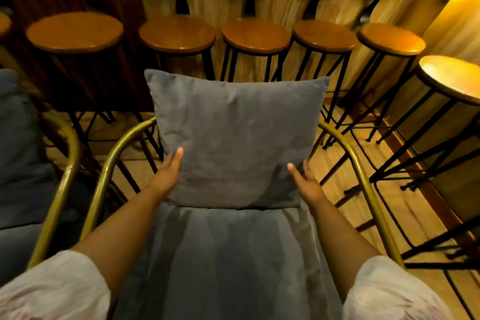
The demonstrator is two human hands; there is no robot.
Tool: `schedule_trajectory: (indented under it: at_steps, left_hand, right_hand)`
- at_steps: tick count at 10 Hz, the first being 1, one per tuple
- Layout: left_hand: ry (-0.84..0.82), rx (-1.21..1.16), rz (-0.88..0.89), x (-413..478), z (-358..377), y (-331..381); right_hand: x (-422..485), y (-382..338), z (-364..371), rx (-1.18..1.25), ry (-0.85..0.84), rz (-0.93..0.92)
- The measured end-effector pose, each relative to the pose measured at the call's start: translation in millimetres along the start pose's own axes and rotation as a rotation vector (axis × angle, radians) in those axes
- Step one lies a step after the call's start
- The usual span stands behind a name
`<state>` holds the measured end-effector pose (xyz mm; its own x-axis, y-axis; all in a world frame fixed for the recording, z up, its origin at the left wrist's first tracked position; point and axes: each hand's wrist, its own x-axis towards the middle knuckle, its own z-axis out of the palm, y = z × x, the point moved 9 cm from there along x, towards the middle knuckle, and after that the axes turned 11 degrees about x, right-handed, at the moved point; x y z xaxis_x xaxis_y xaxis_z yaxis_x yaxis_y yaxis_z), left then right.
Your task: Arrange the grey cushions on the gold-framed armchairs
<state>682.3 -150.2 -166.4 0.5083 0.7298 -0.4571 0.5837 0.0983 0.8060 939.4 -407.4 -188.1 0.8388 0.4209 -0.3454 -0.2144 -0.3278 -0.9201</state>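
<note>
Left hand [170, 169] flat against the lower left edge of a grey back cushion [236, 138], fingers extended, thumb across the front face; right hand [304, 179] mirrored at the lower right edge, fingers spread and open, palm turned inward, touching or just beside the fabric, contact hard to judge. Between both hands, cushion upright against the rear of a gold-framed armchair [363, 171], bottom edge meeting the grey seat cushion [228, 262] directly beneath the wrists. Outside each forearm, curved gold arm tubes sweeping forward toward the camera. Pale, loose sleeves [57, 291] at the near corners. Beyond the left hand, a second gold-framed armchair [65, 171] with its own grey cushion [18, 143], partly cut off. Past the fingertips, behind the chair, a row of round wooden bar stools [179, 34] on black metal legs, dark padded backrests above. Off to the right of the right hand, one more stool [452, 78] catching warm yellow light. Wooden plank floor [405, 205] below.
</note>
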Motion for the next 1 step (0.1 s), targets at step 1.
schedule_trajectory:
  at_steps: [1]
  left_hand:
    - [-0.05, 0.025, 0.094, -42.2, -7.1, 6.4]
  right_hand:
    - [-45.8, -13.9, 5.2, -0.146, -0.074, -0.006]
